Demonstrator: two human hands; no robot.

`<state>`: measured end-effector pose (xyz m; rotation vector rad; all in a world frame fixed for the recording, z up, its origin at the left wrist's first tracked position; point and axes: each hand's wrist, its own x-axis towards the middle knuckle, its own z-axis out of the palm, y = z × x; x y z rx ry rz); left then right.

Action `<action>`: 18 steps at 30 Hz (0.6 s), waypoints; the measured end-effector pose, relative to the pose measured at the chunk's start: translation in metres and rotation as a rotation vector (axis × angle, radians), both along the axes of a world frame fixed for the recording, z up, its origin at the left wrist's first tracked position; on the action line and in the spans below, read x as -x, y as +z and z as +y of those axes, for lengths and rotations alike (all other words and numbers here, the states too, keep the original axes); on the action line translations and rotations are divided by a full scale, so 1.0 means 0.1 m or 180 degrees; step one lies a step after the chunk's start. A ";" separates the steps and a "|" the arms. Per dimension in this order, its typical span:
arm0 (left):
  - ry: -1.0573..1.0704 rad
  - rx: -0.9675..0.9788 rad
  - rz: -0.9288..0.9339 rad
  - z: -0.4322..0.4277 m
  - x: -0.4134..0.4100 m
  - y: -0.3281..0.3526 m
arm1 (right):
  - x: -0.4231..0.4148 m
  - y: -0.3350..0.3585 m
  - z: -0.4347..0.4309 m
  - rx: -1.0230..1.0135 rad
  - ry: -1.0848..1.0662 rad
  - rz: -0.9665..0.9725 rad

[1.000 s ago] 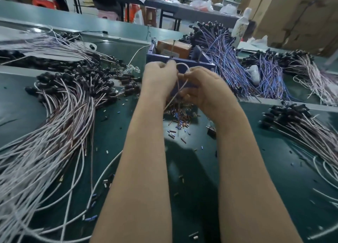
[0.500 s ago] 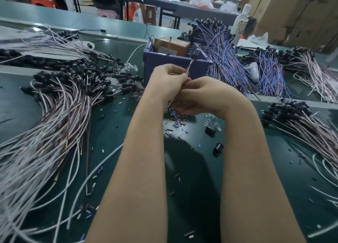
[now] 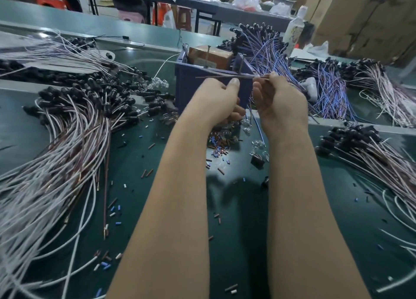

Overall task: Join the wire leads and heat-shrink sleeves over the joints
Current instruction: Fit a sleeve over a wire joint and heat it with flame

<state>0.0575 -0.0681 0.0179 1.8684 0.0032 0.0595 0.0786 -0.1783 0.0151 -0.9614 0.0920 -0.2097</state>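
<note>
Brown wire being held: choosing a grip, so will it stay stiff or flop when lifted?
Probably stiff over short spans: the brown wire juts straight beyond the right hand. Long bench wires curve, so likely floppy at length.

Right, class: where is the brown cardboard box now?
The brown cardboard box sits inside the blue bin, upper centre of the head view, left of the blue wire bundle.

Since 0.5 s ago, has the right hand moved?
Yes. The right hand, pinching the wire, pulled rightward off the left hand toward the blue bin's right corner.
</note>
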 end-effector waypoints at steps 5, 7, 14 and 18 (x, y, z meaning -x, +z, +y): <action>0.0195 0.1744 -0.0024 -0.04 -0.03 -0.04 | 0.00 0.00 0.02 0.0721 0.0198 0.0339; 0.0231 0.2184 -0.0075 -0.03 -0.04 -0.06 | 0.01 0.00 0.03 0.1085 0.0297 0.0507; 0.0676 0.1702 -0.0347 0.06 -0.04 -0.08 | 0.06 0.02 -0.03 0.3229 0.0866 0.0941; 0.0531 0.0875 -0.0422 0.23 -0.01 -0.02 | 0.07 0.10 -0.07 0.3729 0.0453 0.0463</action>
